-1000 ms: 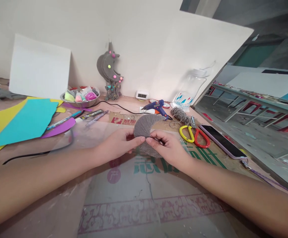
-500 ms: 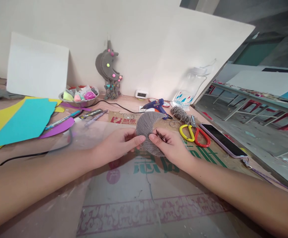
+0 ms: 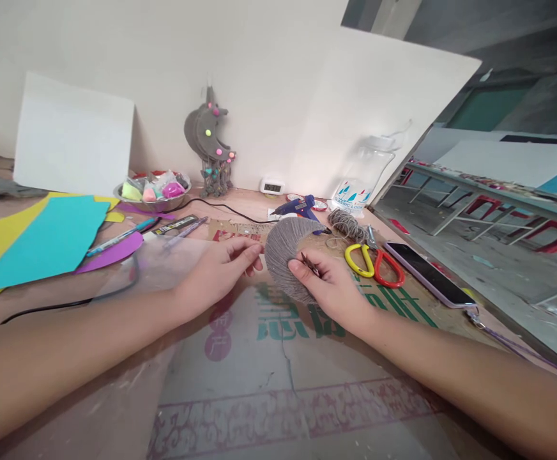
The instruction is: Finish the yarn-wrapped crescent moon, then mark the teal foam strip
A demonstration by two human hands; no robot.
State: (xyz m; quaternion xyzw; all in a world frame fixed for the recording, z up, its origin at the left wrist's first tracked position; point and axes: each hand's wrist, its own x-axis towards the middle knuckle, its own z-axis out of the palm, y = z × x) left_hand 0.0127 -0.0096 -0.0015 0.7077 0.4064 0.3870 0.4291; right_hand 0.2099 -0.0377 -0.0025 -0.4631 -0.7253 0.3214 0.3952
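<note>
A grey crescent wrapped in yarn (image 3: pixel 283 252) stands tilted on the cardboard sheet (image 3: pixel 278 358) at the middle of the table. My right hand (image 3: pixel 329 287) grips its lower right edge, thumb pressed on the wound yarn, with a small dark object pinched against it. My left hand (image 3: pixel 221 268) hovers just left of the crescent, fingers curled together and a small gap between fingertips and yarn; whether it pinches a strand I cannot tell.
Behind the crescent lie a blue glue gun (image 3: pixel 297 207), a bundle of twine (image 3: pixel 348 223), yellow and red scissors (image 3: pixel 374 265) and a phone (image 3: pixel 427 273). Coloured paper sheets (image 3: pixel 39 236), pens, a bowl of pom-poms (image 3: pixel 154 190) and a black cable (image 3: pixel 68 300) lie left. A finished crescent ornament (image 3: pixel 209 137) leans on the wall.
My left hand has drawn back a little to the left, off the crescent. The right hand has turned the crescent slightly and keeps its grip.
</note>
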